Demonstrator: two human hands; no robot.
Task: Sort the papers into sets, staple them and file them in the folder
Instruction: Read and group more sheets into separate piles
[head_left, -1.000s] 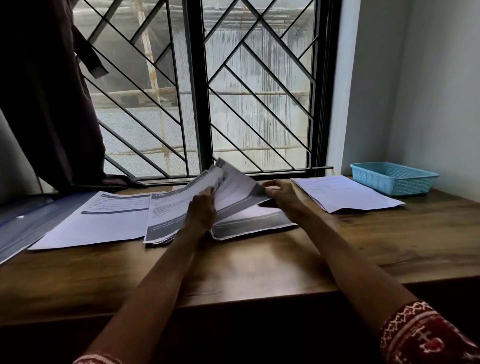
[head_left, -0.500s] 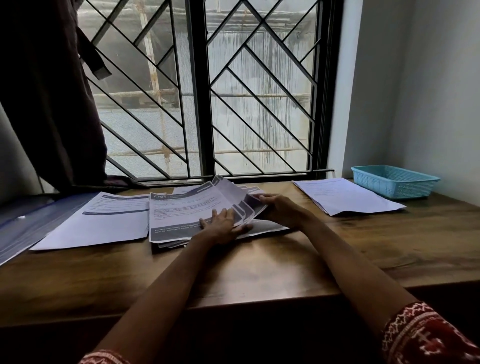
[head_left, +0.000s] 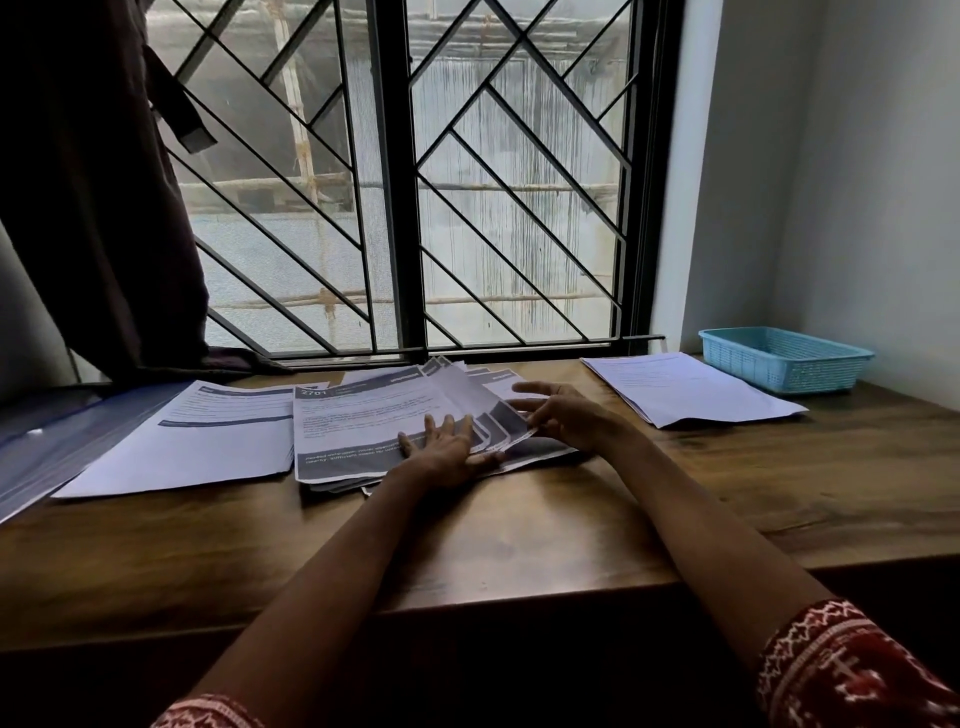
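While the left hand (head_left: 447, 452) presses flat, fingers straight, on the fanned papers (head_left: 374, 415) at centre of the surface (head_left: 519, 545), the right hand (head_left: 563, 418) pinches their 3 o'clock edges. Second sheet set (head_left: 685, 387) at 2 o'clock; folder (head_left: 57, 441) at 9 o'clock.

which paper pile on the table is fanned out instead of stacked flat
The middle pile, under both hands. Its sheets splay at the right edge, showing several dark bands. The left pile and the right pile by the blue basket lie flat and untouched.
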